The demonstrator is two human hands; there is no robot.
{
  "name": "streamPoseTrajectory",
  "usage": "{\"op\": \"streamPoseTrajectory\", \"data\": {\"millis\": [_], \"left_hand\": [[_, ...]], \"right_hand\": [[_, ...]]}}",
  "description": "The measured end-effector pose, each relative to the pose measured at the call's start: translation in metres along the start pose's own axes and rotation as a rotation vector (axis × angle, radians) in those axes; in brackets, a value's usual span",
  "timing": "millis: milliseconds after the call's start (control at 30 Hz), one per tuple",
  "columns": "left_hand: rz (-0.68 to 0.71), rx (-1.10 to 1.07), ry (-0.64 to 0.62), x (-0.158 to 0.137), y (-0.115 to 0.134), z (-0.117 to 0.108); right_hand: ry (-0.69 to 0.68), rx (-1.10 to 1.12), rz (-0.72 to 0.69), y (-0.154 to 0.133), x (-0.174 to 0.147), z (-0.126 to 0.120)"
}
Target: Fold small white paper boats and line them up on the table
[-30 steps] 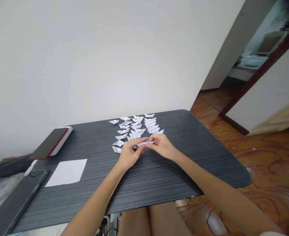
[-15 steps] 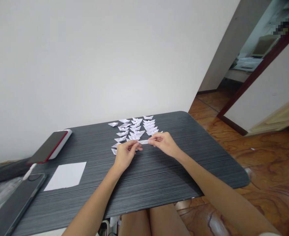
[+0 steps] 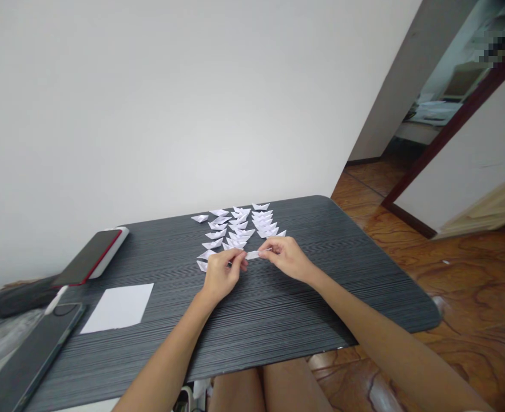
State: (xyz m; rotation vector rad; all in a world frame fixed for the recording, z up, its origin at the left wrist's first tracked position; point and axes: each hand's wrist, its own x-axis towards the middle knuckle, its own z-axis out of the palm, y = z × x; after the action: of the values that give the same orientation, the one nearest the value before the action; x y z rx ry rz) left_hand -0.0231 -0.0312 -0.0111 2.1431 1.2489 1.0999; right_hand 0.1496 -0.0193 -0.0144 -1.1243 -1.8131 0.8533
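Observation:
Between my two hands a narrow folded strip of white paper [image 3: 252, 255] is stretched above the dark table. My left hand [image 3: 223, 272] pinches its left end between thumb and fingers. The right end is held by my right hand [image 3: 285, 255] in a similar pinch. Just beyond my fingers lie several small white paper boats [image 3: 238, 229], set in rough columns. The nearest boats are partly hidden behind my hands.
A square white paper sheet [image 3: 120, 307] lies on the table [image 3: 321, 320] to the left. Farther left are a red-edged phone [image 3: 90, 257] on a white block and a dark flat device [image 3: 38, 349] with a white cable plug. A white wall [image 3: 170, 114] stands behind the table.
Both hands, with the paper strip, have come slightly lower and nearer. The left fingers have closed up more around the strip's left end. The view has shifted a little.

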Motion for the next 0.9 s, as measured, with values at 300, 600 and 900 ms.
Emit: {"op": "streamPoseTrajectory", "data": {"millis": [300,600,900], "left_hand": [[-0.064,-0.035,0.02,0.001,-0.01,-0.003],[0.058,0.021,0.017,0.002,-0.013,-0.002],[0.114,0.094,-0.012,0.002,-0.013,-0.003]], "right_hand": [[0.032,0.124,0.099,0.003,0.002,-0.005],[0.134,-0.19,-0.195,0.0,-0.002,-0.007],[0.026,-0.283,-0.306,0.004,-0.006,0.0]]}}
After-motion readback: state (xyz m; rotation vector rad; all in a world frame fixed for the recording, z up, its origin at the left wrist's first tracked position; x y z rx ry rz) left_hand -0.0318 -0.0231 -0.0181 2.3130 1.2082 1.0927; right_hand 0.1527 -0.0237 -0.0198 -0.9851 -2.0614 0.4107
